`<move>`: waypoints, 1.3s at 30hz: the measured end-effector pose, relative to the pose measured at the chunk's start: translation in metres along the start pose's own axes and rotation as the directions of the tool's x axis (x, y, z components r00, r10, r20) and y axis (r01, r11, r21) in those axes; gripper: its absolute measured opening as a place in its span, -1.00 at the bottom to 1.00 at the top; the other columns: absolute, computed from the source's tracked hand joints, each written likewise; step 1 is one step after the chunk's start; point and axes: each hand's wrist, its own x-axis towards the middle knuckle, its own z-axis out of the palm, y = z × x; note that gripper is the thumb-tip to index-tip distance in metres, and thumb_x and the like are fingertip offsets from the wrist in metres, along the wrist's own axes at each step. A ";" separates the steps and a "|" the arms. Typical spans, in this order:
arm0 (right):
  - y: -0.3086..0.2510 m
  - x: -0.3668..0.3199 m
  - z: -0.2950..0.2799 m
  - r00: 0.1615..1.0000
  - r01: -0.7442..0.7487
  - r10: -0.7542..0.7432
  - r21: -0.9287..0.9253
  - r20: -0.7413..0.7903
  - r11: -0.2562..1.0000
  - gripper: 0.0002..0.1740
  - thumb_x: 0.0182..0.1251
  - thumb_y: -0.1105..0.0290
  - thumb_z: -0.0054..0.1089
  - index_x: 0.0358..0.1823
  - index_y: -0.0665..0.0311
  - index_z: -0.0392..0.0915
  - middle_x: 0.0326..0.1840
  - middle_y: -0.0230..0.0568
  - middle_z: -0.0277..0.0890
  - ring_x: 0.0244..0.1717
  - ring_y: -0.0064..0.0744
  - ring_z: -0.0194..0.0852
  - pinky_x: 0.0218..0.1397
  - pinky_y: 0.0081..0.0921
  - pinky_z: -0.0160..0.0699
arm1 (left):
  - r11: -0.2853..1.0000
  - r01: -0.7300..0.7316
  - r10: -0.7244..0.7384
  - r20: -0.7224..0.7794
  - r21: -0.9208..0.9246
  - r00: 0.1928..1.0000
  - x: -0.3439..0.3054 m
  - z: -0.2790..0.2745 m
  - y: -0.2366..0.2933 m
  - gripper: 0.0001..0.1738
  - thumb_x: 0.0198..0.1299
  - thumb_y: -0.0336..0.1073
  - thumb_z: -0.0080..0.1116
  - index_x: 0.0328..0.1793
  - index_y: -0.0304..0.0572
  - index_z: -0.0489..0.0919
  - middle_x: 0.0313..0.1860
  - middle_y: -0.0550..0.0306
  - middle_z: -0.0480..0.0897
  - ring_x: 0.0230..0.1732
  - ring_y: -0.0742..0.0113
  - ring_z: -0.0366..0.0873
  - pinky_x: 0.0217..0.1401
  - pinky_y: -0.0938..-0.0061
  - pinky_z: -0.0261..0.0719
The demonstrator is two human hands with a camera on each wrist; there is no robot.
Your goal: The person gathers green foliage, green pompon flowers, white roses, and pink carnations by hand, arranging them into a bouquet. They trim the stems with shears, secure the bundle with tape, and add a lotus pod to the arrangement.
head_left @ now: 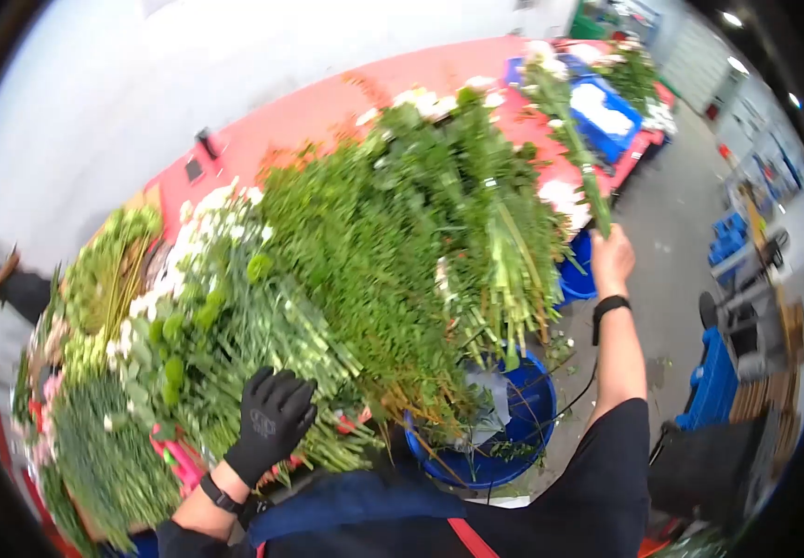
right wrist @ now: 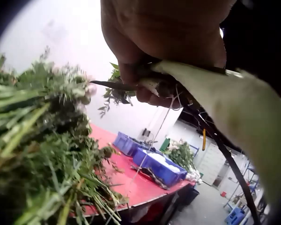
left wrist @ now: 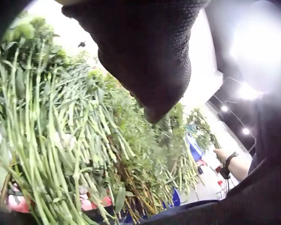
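Observation:
My bare right hand (head_left: 612, 256) grips a bunch of flowers by its green stems (head_left: 595, 191), with pale blooms (head_left: 543, 58) at the far end. In the right wrist view the fingers (right wrist: 152, 96) curl round the stems, and a broad pale-green leaf (right wrist: 239, 110) hangs close to the camera. My left hand (head_left: 274, 423), in a black glove, holds nothing and hovers over cut stems (head_left: 314, 349) at the near side of the table. Its fingers look loosely bent. Large in the left wrist view, the dark glove (left wrist: 145, 51) hides part of the greenery behind it.
Bundles of leafy greenery (head_left: 355, 232) and white flowers (head_left: 221, 219) cover much of the red table (head_left: 458, 60). A blue bucket (head_left: 537, 400) with clippings stands below its near edge. Blue crates (head_left: 620, 139) sit at the far right. Another person (head_left: 21, 288) is at the left.

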 end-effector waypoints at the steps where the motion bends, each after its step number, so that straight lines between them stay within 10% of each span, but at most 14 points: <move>1: 0.001 0.012 0.026 0.999 -0.020 0.022 -0.029 0.044 0.999 -0.71 0.21 0.16 0.28 -0.20 0.20 0.55 -0.30 0.04 0.63 -0.20 0.16 0.60 -0.15 0.01 0.52 | 0.998 0.063 -0.063 0.034 0.015 0.997 -0.005 0.001 -0.003 -0.48 -0.04 -0.29 0.38 0.13 -0.05 0.55 -0.05 0.11 0.61 0.08 0.07 0.52 0.30 0.01 0.34; 6: -0.026 0.010 0.111 0.941 -0.010 0.031 -0.065 0.337 0.998 -0.63 0.28 0.09 0.23 -0.15 0.28 0.56 -0.12 0.15 0.60 -0.04 0.16 0.55 0.01 -0.04 0.49 | 0.967 0.249 -0.253 0.113 0.044 0.961 -0.029 0.008 -0.011 -0.48 0.00 -0.28 0.33 0.16 -0.08 0.54 -0.06 0.10 0.59 0.09 0.12 0.51 0.30 0.05 0.33; 10: 0.011 -0.012 0.197 0.865 0.210 -0.240 0.115 0.440 0.971 -0.53 0.39 0.11 0.09 0.19 0.26 0.51 0.16 0.25 0.44 0.21 0.18 0.40 0.24 -0.10 0.41 | 0.941 0.337 -0.329 0.149 -0.028 0.932 -0.044 0.019 -0.015 -0.46 0.04 -0.23 0.34 0.20 -0.10 0.54 -0.02 0.02 0.60 0.10 -0.01 0.51 0.28 0.01 0.34; 12: -0.031 -0.013 0.147 0.857 0.147 -0.110 -0.035 0.503 0.989 -0.56 0.39 0.14 0.09 0.18 0.24 0.53 0.22 0.18 0.42 0.22 0.15 0.39 0.22 -0.10 0.43 | 0.932 0.357 -0.343 0.169 -0.060 0.924 -0.053 0.025 -0.018 -0.46 0.08 -0.21 0.32 0.22 -0.12 0.53 -0.03 0.00 0.60 0.10 -0.02 0.51 0.28 0.03 0.34; 14: -0.061 -0.017 0.111 0.947 0.249 -0.197 -0.194 0.253 0.949 -0.65 0.34 0.26 0.13 0.10 0.20 0.57 0.17 -0.01 0.50 0.14 0.02 0.47 0.14 -0.14 0.50 | 0.924 0.367 -0.348 0.162 -0.104 0.923 -0.062 0.031 -0.022 -0.46 0.09 -0.20 0.31 0.23 -0.12 0.53 -0.03 0.00 0.61 0.09 -0.01 0.51 0.28 0.04 0.35; 16: -0.080 -0.022 0.085 0.885 0.454 -0.458 0.068 0.082 0.889 -0.71 0.31 0.34 0.18 0.03 0.22 0.60 0.07 -0.05 0.56 0.03 -0.02 0.54 0.07 -0.21 0.53 | 0.916 0.380 -0.360 0.159 -0.125 0.919 -0.067 0.034 -0.024 -0.47 0.10 -0.21 0.30 0.23 -0.11 0.53 -0.03 0.01 0.61 0.07 0.00 0.51 0.21 0.09 0.39; 18: -0.127 -0.057 0.052 0.878 0.313 -0.447 0.500 0.172 0.807 -0.79 0.28 0.41 0.21 -0.09 0.27 0.64 -0.10 -0.06 0.63 -0.09 -0.11 0.60 0.01 -0.31 0.54 | 0.905 0.391 -0.364 0.169 -0.170 0.916 -0.071 0.039 -0.026 -0.47 0.10 -0.21 0.30 0.24 -0.11 0.53 -0.04 0.02 0.61 0.06 0.01 0.51 0.17 0.12 0.41; 25: -0.257 -0.241 0.025 0.405 0.180 -0.753 0.762 0.519 0.622 -0.80 0.24 0.31 0.18 -0.29 0.30 0.66 -0.30 0.02 0.63 -0.23 -0.01 0.64 -0.10 -0.27 0.60 | 0.903 0.291 -0.274 0.098 -0.317 0.957 -0.084 0.039 -0.022 -0.51 0.11 -0.29 0.32 0.20 -0.12 0.53 -0.07 0.07 0.63 -0.05 0.05 0.57 0.06 0.18 0.45; 30: -0.305 -0.300 0.075 0.616 0.274 -0.535 0.480 0.578 0.833 -0.66 0.16 0.12 0.23 -0.30 0.27 0.69 -0.25 0.04 0.63 -0.14 0.05 0.60 -0.05 -0.18 0.56 | 0.903 0.246 -0.239 0.063 -0.351 0.969 -0.113 0.035 -0.016 -0.52 0.10 -0.29 0.33 0.18 -0.13 0.55 -0.09 0.06 0.64 -0.06 0.07 0.58 0.02 0.20 0.46; 34: -0.310 -0.290 0.074 0.601 0.009 -0.376 0.464 0.706 0.886 -0.66 0.04 0.15 0.25 -0.28 0.25 0.71 -0.20 0.12 0.62 -0.10 0.03 0.59 -0.01 -0.18 0.54 | 0.900 0.255 -0.263 0.027 -0.354 0.964 -0.138 0.019 -0.015 -0.49 0.08 -0.28 0.34 0.20 -0.11 0.55 -0.13 0.08 0.65 -0.10 0.06 0.58 0.01 0.20 0.47; 36: -0.297 -0.275 0.079 0.759 -0.063 -0.371 0.628 0.535 0.776 -0.71 0.04 0.25 0.30 -0.27 0.30 0.71 -0.28 -0.03 0.66 -0.21 -0.16 0.62 -0.08 -0.32 0.54 | 0.884 0.280 -0.307 -0.014 -0.373 0.952 -0.161 0.014 -0.020 -0.48 0.08 -0.29 0.34 0.21 -0.11 0.55 -0.11 0.08 0.65 -0.11 0.06 0.59 0.00 0.20 0.47; 39: -0.289 -0.240 0.017 0.757 -0.452 -0.281 0.784 0.590 0.427 -0.80 0.14 0.41 0.32 -0.25 0.38 0.68 -0.31 -0.33 0.64 -0.28 -0.55 0.50 -0.14 -0.57 0.46 | 0.880 0.337 -0.386 -0.091 -0.335 0.918 -0.185 0.005 -0.023 -0.49 0.07 -0.32 0.34 0.21 -0.11 0.55 -0.13 0.05 0.66 -0.11 0.05 0.60 -0.04 0.20 0.50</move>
